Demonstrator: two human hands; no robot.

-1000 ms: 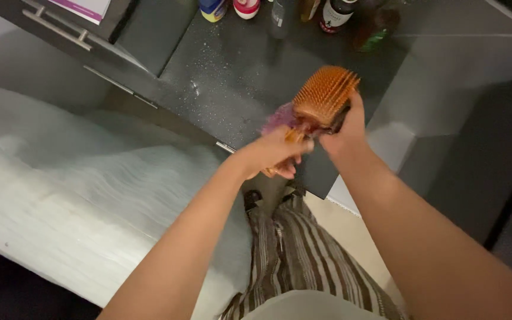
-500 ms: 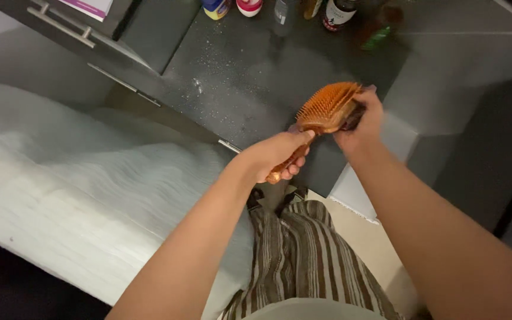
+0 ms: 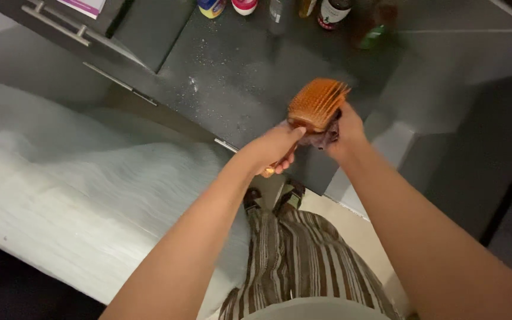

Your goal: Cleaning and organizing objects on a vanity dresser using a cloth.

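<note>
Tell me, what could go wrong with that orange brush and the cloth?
The left hand grips the brush low on its handle, so the head might twist or slip as the right hand presses the dark cloth against it. The cloth could snag on the bristles. Both hands work above the speckled counter, not far from the bottles, so a hard swing might knock one over.

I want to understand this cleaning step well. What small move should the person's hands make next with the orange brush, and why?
Probably the right hand should rub its dark cloth further along the underside of the orange brush. The left hand grips the handle, the bristles face up, and the cloth sits bunched against only the brush's lower edge, so most of the head looks untouched.
</note>
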